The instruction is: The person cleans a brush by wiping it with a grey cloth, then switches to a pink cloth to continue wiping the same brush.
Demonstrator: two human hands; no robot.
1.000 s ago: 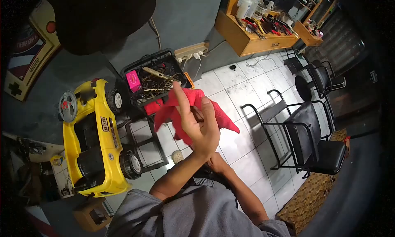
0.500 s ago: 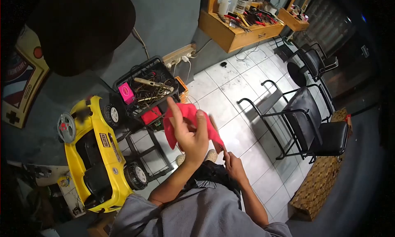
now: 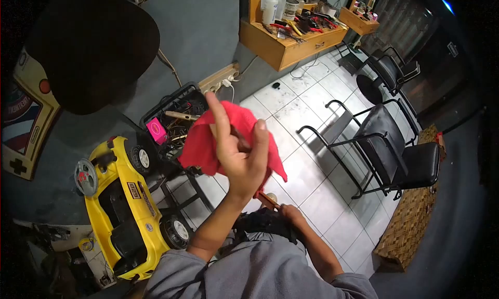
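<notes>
My left hand (image 3: pixel 241 161) is raised in the middle of the view, index finger and thumb stretched apart. Its other fingers curl into a red cloth (image 3: pixel 200 151) that spreads out behind and around them; exactly how they grip it is partly hidden. Lower down, my right hand (image 3: pixel 292 216) is closed around a slim brown, wooden-looking handle (image 3: pixel 268 200). The far end of this handle disappears under the cloth, so its kind cannot be made out.
A black cart (image 3: pixel 174 104) with cables and a pink box (image 3: pixel 156 130) stands ahead-left, beside a yellow toy car (image 3: pixel 136 205). At right are black chairs (image 3: pixel 382 135) and a woven box (image 3: pixel 408 229). A wooden wall shelf (image 3: pixel 293 47) holds bottles and tools.
The red cloth has spread out upward and to the left around my left hand. My right hand has moved slightly down, and more of the brown handle shows.
</notes>
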